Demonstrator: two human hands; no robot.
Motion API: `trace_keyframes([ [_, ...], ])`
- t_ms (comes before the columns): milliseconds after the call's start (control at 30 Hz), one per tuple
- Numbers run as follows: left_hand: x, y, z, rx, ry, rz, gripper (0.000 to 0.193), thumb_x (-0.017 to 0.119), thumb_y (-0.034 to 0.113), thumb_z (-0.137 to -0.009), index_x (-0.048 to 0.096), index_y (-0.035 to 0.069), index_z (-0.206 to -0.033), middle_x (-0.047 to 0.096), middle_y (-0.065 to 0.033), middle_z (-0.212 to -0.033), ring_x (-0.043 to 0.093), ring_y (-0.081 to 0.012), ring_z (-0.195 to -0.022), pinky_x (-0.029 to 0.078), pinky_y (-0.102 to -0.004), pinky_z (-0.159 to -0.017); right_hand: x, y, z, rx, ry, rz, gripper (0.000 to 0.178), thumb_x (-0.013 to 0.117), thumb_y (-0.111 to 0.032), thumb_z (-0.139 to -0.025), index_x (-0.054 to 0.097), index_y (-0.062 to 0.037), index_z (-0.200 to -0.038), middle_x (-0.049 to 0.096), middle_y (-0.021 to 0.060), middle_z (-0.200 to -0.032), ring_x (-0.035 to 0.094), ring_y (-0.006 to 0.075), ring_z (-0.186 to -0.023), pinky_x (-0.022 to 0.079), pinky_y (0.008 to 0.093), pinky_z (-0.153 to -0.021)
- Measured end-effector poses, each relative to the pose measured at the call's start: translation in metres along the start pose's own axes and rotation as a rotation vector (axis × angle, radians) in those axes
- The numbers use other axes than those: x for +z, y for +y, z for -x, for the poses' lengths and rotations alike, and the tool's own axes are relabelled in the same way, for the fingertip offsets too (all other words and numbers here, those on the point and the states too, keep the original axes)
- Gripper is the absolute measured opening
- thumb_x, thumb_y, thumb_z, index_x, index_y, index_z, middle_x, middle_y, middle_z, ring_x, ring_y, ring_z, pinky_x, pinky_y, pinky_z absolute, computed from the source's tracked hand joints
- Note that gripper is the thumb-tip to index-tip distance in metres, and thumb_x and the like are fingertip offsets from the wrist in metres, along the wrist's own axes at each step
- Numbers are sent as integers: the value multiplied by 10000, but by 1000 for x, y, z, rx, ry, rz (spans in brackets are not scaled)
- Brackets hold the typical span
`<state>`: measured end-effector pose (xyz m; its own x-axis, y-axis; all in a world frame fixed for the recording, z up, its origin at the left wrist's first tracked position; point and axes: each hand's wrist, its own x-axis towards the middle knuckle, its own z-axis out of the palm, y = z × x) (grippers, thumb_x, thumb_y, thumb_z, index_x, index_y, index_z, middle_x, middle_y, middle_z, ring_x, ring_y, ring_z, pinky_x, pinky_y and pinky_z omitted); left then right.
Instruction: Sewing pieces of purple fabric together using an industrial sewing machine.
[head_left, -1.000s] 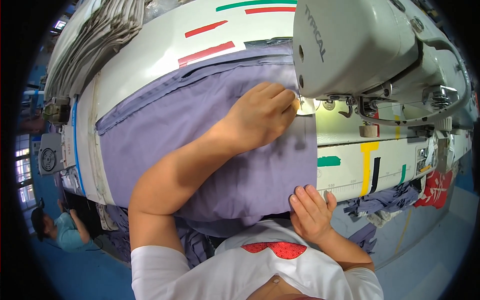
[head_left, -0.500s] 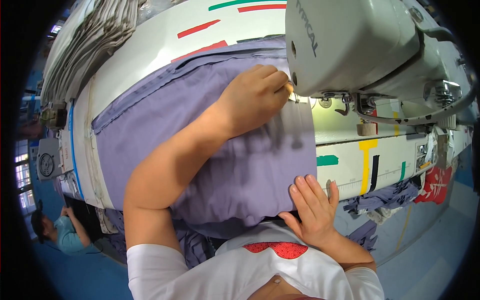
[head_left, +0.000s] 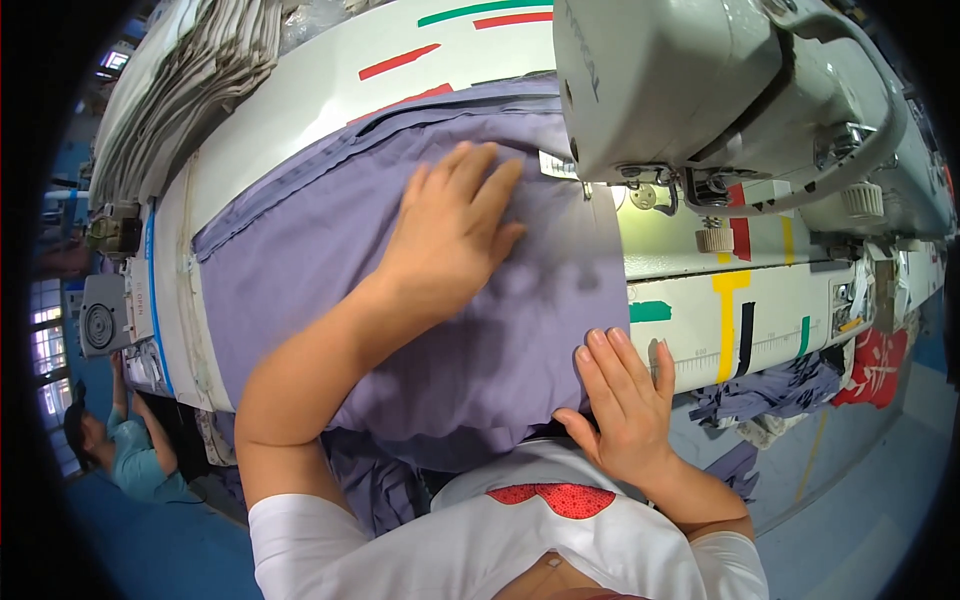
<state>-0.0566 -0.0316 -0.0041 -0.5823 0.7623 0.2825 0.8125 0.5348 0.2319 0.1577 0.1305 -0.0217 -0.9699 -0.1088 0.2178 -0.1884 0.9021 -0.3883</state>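
A mauve fabric piece (head_left: 330, 290) with a long folded seam along its far side lies across the sewing machine table. Over its middle is my left hand (head_left: 450, 225), fingers spread and slightly blurred, with nothing in them; whether it touches the cloth I cannot tell. A small white label (head_left: 556, 165) lies on the cloth beside the presser foot (head_left: 587, 189), under the head of the sewing machine (head_left: 670, 90). My right hand (head_left: 628, 405) rests with fingers stretched out at the cloth's near right edge, partly over the table.
A stack of pale fabric pieces (head_left: 185, 90) stands at the far left. Coloured tape strips (head_left: 735, 320) mark the table. More mauve cloth (head_left: 770, 385) hangs below the table's right edge, next to red cloth (head_left: 875, 365). At the left, a person (head_left: 130, 450) in a blue-green top works.
My left hand has left the presser foot area and moved left, its closed fingers now spread. The white label has come into sight. My right hand has shifted slightly upward.
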Motion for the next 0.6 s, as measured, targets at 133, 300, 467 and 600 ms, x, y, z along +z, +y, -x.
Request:
trace_keyframes([
  [133, 0, -22, 12, -107, -88, -116, 586, 650, 356, -869, 474, 92, -1362, 374, -169, -1467, 284, -346, -1404, 220, -584, -1114, 1, -3, -5, -18, -26, 3, 579, 641, -384, -855, 555, -9, -1287, 525, 143, -1378, 470, 286, -1307, 204, 537, -1105],
  [300, -1, -27, 5, -76, 53, 1, 465, 671, 220, -852, 532, 48, -1261, 473, -171, -1346, 440, -353, -1263, 324, -503, -1069, 3, -2, 6, -62, 37, -111, 517, 687, -304, -827, 580, 1, -1231, 561, 166, -1310, 509, 316, -1245, 250, 538, -1080],
  [467, 7, -39, -43, -33, 287, -35, 401, 667, 231, -837, 581, 6, -1157, 578, -151, -1189, 540, -332, -1109, 413, -438, -943, 20, 7, 67, -185, 151, -342, 464, 740, -203, -764, 594, 4, -1153, 607, 172, -1178, 576, 350, -1083, 376, 510, -980],
  [600, 26, -52, -97, -202, 119, -36, 391, 654, 306, -827, 629, 38, -1111, 608, -156, -1155, 558, -322, -1097, 426, -438, -903, 55, 18, 60, 376, -28, -364, 474, 762, -126, -750, 567, -5, -1166, 640, 126, -1073, 608, 319, -988, 431, 418, -940],
])
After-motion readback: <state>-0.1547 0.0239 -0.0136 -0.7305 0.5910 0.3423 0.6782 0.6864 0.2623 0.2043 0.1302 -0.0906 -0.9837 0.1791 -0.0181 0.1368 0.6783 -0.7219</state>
